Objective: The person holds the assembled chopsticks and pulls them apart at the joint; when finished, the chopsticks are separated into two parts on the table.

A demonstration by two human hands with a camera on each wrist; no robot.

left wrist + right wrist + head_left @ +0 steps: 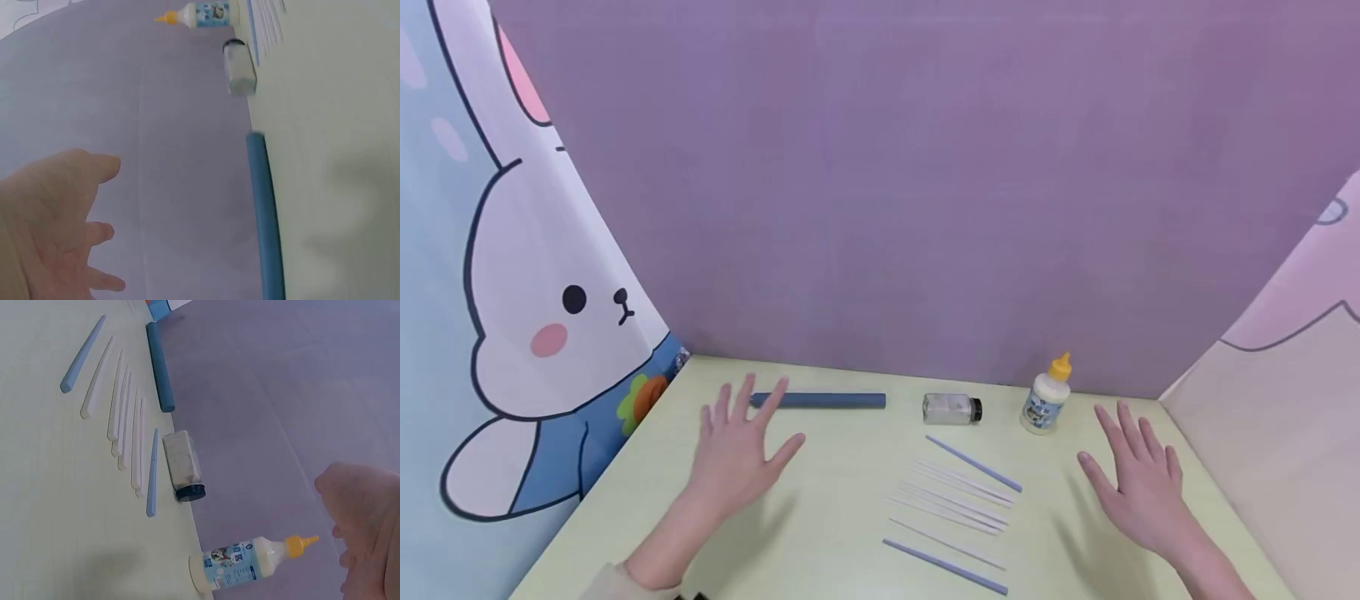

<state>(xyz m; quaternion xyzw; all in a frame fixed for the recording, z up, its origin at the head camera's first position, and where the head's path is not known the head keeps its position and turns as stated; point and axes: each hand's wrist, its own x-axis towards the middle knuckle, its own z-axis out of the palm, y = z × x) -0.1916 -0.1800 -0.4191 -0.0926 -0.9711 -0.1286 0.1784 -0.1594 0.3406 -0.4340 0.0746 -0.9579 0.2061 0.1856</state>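
In the head view my left hand (733, 458) hovers over the left of the table with fingers spread, holding nothing. Its fingertips appear in front of a dark blue rod (835, 401) lying crosswise near the back. Also with spread fingers, my right hand (1138, 492) hovers at the right and holds nothing. Nearest to it is an upright white glue bottle (1041, 406) with a yellow nozzle. A small clear bottle (946, 409) with a black cap lies on its side. Between the hands lie several thin white sticks (947, 544), with a blue stick (973, 463) behind and another blue stick (945, 567) in front.
The pale yellow-green table (820, 500) ends at a purple backdrop (880, 208). A cartoon rabbit print (550, 275) covers the left side panel, and a pale panel (1285, 417) borders the right edge.
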